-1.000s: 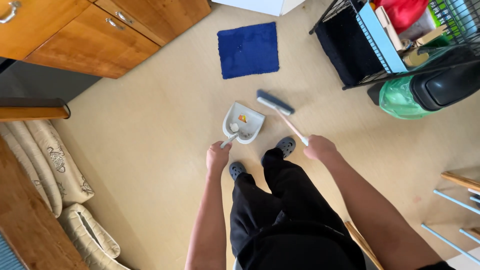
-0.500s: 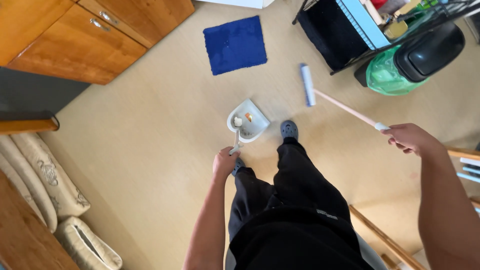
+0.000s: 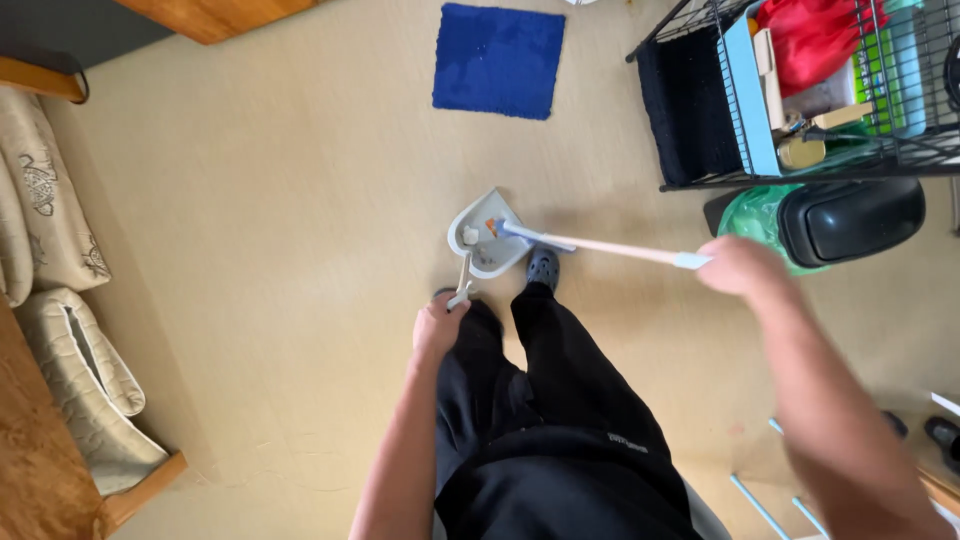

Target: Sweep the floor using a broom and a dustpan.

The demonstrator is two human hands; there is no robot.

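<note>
On the beige floor just before your feet, the grey dustpan [image 3: 487, 237] is lying; your left hand [image 3: 437, 325] is gripping its handle, your right hand [image 3: 738, 266] is closing around the broom [image 3: 590, 244], whose head is touching the pan.

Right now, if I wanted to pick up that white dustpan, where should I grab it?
Probably by its long thin handle, near the top where the left hand already holds it. Come from above, on the person's side: the dustpan opens away, with scraps and the broom head inside.
</note>
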